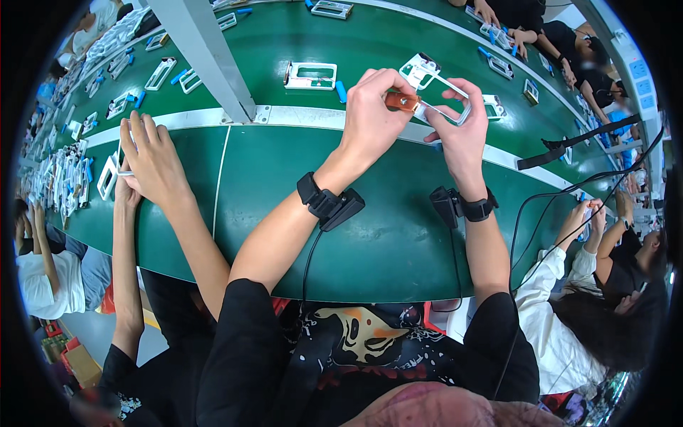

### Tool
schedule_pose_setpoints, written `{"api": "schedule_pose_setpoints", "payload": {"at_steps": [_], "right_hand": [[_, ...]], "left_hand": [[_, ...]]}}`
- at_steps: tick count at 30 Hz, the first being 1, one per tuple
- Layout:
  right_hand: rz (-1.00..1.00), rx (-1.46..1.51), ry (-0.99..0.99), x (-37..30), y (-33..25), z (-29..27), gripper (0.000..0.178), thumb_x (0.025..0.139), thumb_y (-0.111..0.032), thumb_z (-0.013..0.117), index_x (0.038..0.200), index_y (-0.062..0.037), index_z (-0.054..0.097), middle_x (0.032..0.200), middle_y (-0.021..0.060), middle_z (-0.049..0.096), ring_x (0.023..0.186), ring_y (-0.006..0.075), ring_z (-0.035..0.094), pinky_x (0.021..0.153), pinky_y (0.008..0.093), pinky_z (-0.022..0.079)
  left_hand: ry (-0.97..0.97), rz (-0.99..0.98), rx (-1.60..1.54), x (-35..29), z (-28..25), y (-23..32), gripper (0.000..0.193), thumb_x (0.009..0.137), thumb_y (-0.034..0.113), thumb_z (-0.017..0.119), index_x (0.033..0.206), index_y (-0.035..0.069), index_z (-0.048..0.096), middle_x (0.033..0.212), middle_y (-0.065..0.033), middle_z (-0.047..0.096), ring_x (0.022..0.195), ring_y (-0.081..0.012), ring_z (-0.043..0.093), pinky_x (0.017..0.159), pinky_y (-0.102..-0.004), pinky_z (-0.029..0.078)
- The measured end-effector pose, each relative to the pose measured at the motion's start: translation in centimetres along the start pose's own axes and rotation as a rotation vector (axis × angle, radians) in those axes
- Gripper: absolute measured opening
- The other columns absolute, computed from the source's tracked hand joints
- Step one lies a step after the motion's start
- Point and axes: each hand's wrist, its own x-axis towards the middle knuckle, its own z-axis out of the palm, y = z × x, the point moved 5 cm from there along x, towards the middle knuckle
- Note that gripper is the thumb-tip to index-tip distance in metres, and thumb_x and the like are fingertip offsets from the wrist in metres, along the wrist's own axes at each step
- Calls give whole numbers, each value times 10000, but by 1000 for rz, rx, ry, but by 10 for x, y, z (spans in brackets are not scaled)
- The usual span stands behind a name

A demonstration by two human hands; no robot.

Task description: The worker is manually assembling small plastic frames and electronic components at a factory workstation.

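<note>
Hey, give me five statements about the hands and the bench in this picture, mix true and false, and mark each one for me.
1. The left hand holds a small copper-coloured block. True.
2. The right hand is empty. False: it holds a white rectangular open frame.
3. A small blue piece lies just right of another white rectangular frame beyond the bench's pale strip. True.
4. Both of the person's wrists are bare. False: each wears a black strap with a black box attached.
5. The smooth bench top under the person's forearms is green. True.
</note>
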Motion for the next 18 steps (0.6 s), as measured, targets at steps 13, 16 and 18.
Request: {"api": "schedule_pose_setpoints", "payload": {"at_steps": [13, 16, 18], "right_hand": [[-280, -209, 71, -2, -3, -3, 507, 693, 98, 637, 1172, -13, 513, 970, 57, 481, 721, 100, 623, 485, 240, 540], [-254, -220, 70, -1, -3, -6, 511, 695, 92, 643, 1176, -21, 511, 966, 54, 483, 719, 96, 622, 491, 236, 540], [-240, -225, 69, 0, -3, -6, 513, 697, 90, 645, 1178, -25, 510, 964, 52, 484, 718, 94, 622, 494, 234, 540]], "left_hand": [[-48, -290, -284, 1, 6, -7, 194, 735, -37, 706, 883, -9, 584, 794, -67, 610, 714, -147, 652, 649, -265, 530], [-12, -188, -161, 1, 2, 0, 199, 746, -23, 710, 901, -5, 587, 788, -56, 608, 702, -127, 632, 634, -259, 517], [6, 3, 88, 0, 0, 10, 197, 759, -15, 710, 920, 1, 597, 792, -51, 606, 682, -104, 602, 614, -257, 500]]}}
